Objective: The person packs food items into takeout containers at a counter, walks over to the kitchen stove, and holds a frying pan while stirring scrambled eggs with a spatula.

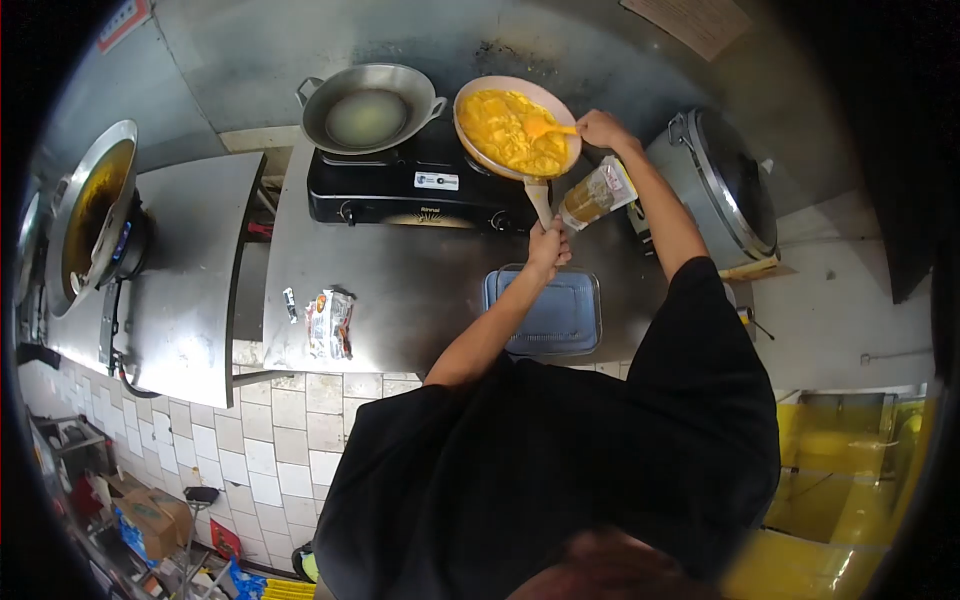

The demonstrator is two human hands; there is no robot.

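The yellow, egg-like food (500, 140) lies spread in chunks across the inside of a pale-rimmed frying pan (545, 97), which sits over the right-hand burner of a black two-burner gas stove (395, 190). An orange spatula (541, 127) rests its blade in the food, toward the right side of the pan. The pan's beige handle (539, 200) points back toward the person, and the left hand (548, 248) is closed around its near end, so the food lies ahead of that hand and a little to its left. The right hand (602, 130) is just outside the pan's right edge, fingers curled around the spatula's grip, with the food directly to its left. Between the right forearm and the pan handle, an opened-looking plastic packet (596, 197) stands tilted, its contents yellowish-brown. On the left burner, beside the pan, is a two-handled metal wok (325, 110) holding pale liquid. Nearer the person, a blue-looking rectangular container (545, 310) rests on the metal table (420, 290) below the left hand, while a crumpled wrapper (328, 325) lies well off to the left. A large lidded pot (720, 190) stands right of the right forearm.
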